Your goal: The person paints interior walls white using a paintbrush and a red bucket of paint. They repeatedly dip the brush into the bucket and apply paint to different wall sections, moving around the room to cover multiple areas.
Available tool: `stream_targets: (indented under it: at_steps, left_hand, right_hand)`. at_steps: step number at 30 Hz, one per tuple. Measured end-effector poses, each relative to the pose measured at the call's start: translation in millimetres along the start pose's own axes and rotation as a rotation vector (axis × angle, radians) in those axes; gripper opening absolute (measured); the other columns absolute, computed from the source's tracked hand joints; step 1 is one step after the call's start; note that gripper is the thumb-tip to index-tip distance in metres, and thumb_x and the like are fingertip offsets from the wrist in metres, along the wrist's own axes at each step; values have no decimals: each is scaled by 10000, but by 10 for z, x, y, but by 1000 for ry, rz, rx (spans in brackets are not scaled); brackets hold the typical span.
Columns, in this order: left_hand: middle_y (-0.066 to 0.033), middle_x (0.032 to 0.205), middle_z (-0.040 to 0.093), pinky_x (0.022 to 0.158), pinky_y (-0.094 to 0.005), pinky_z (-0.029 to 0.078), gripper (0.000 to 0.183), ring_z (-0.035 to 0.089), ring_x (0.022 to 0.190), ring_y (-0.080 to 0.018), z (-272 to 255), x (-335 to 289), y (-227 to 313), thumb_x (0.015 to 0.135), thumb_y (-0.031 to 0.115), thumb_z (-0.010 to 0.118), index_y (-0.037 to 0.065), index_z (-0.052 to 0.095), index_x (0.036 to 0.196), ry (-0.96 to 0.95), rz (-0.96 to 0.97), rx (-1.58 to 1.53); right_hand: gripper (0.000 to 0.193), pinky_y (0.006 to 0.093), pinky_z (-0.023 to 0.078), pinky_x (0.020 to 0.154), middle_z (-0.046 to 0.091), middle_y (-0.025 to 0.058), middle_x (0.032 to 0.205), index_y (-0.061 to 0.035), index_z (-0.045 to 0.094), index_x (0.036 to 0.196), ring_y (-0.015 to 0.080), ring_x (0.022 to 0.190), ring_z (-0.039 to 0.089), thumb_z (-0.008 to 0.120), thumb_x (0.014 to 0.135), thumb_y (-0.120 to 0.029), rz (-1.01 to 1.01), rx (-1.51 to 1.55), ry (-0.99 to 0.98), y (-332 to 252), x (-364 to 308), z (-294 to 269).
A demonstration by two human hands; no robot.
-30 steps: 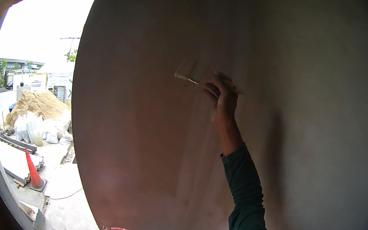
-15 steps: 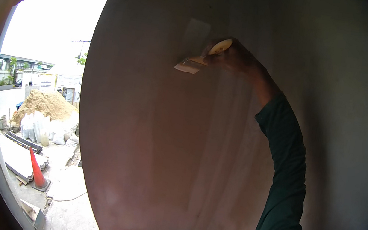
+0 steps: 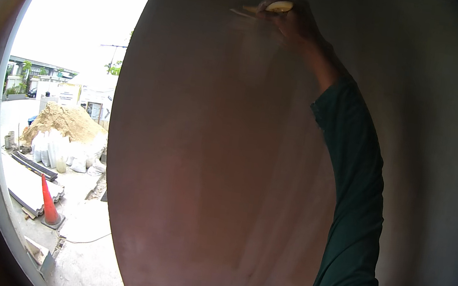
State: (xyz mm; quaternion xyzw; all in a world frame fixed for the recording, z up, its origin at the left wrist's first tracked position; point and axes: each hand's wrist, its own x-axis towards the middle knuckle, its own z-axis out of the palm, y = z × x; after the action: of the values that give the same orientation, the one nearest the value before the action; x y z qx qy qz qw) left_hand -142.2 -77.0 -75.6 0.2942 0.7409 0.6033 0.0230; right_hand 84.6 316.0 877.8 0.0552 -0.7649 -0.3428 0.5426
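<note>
Holds the brush (image 3: 251,9) in the right grip (image 3: 296,21), closed firmly around the handle (image 3: 282,6), high up at the wall (image 3: 200,139), with the bristles (image 3: 238,12) toward the left. Reaches up from the lower right in a green sleeve (image 3: 360,177). Cannot tell the state of the left grip, out of view. Leaves visible, outdoors at left, a sand heap (image 3: 67,120) behind white bags (image 3: 53,150), and nearer, a red cone (image 3: 49,200) beside corrugated sheets (image 3: 29,189).
</note>
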Motion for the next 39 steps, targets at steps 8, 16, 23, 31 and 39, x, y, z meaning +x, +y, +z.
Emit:
stream_targets:
  at_steps: [8,16,23,31,39]
  left_hand:
    - [-110,1135,702,1032,-477,461,678,648,1034,-344,82,-51,-61,751,98,702,61,545,1410,13,-11,21]
    - [-116,1169,701,1040,-488,457,688,608,1138,-371,55,-35,265,730,105,714,72,550,1397,-62,-175,-97]
    - [-140,1296,648,1060,-495,445,596,583,1211,-376,169,-74,390,852,239,684,65,543,1404,-74,-82,-44]
    - [-173,1297,634,1072,-494,446,530,583,1204,-402,182,65,-171,979,444,573,60,584,1345,-118,499,469]
    - [-106,1252,643,1048,-451,478,655,607,1168,-333,390,38,-106,891,251,711,81,461,1471,-184,-325,-177]
  right_hand:
    - [128,354,539,778,752,57,904,-117,752,948,222,847,712,775,852,-199,37,239,-325,-937,-1035,78]
    - [145,309,552,808,742,26,942,-77,762,999,137,871,690,800,880,-149,430,417,60,680,-131,-125]
    - [219,328,546,864,761,48,917,-100,778,952,157,901,710,853,812,-251,169,194,-142,25,-1043,-184]
    - [244,305,542,896,752,38,1024,-67,765,1059,146,986,694,829,843,-161,635,419,-174,733,-686,-397]
    - [142,304,533,885,754,18,970,-51,749,947,137,955,686,809,863,-148,281,182,-259,405,-1395,-452]
